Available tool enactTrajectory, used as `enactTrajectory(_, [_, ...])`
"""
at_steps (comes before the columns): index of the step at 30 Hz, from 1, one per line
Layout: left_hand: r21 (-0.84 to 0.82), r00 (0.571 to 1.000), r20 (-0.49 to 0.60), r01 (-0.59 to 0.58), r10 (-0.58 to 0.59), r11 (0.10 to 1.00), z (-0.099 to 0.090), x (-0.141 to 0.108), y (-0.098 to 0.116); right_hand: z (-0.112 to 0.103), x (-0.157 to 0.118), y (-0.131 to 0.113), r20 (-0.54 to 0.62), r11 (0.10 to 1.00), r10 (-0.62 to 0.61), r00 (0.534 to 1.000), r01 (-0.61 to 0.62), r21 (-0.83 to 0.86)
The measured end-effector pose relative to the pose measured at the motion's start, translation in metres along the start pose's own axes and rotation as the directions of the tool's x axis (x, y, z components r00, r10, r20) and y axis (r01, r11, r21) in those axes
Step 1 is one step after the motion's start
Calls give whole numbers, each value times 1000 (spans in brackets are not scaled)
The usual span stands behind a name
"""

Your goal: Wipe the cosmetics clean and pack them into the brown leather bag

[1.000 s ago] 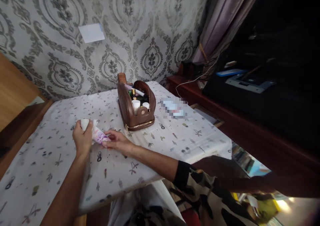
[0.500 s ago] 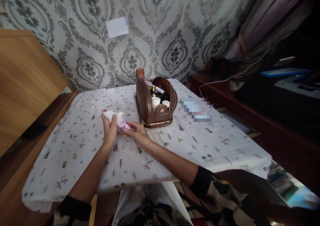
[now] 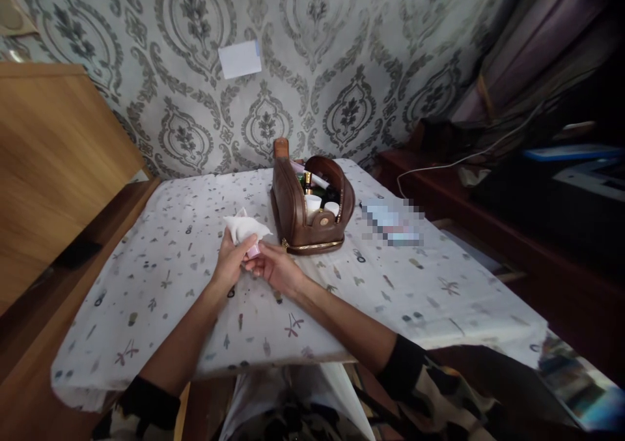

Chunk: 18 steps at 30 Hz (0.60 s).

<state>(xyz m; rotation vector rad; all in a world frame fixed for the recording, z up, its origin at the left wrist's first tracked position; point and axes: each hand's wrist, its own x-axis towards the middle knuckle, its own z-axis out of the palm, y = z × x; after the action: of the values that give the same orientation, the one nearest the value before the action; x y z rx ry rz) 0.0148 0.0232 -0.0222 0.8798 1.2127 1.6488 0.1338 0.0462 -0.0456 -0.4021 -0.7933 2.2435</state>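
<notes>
My left hand (image 3: 230, 258) is closed round a crumpled white tissue (image 3: 245, 227), its thumb pressed on the front. A small pink and purple item (image 3: 254, 251) shows just under the tissue, mostly covered. Against its right side my right hand (image 3: 276, 266) is closed, thumb and fingers pinching it. Both hands are close together, above the table. To their right an open brown cosmetic bag (image 3: 290, 213) stands upright, with white-lidded jars, a gold-capped bottle and tubes inside.
A cloth with small printed shapes covers the table (image 3: 195, 337). A pixelated flat item (image 3: 393, 221) lies right of the bag. A wooden cabinet (image 3: 58, 167) stands at the left, and a dark red desk (image 3: 488, 232) with a white cable at the right.
The tissue now covers more of the pink and purple item, and my hands are closer together. The whole view has shifted slightly, with the table and bag appearing a little further right.
</notes>
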Motion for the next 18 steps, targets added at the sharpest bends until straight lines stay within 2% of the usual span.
enactTrajectory(3, [3, 999, -42, 2, -2, 1000, -3, 2, 3, 2, -1, 3, 33, 998, 39, 999, -38, -41])
enactTrajectory(6, [0, 986, -159, -40, 40, 999, -4, 3, 5, 5, -3, 6, 45, 995, 49, 998, -45, -87])
enactTrajectory(10, [-10, 933, -356, -51, 44, 999, -7, 8, 6, 8, -6, 6, 37, 993, 46, 998, -42, -114])
enactTrajectory(12, [-31, 910, -415, -40, 24, 999, -9, 12, 6, 8, -7, 5, 24, 993, 43, 999, -40, -111])
enactTrajectory(15, [-103, 913, -407, -29, -15, 994, -11, 16, 4, 9, -9, 4, 25, 995, 38, 999, -36, -95])
enactTrajectory(18, [-198, 951, -308, -24, -39, 980, -9, 17, 1, 7, -8, 1, 5, 999, 8, 1000, -7, -36])
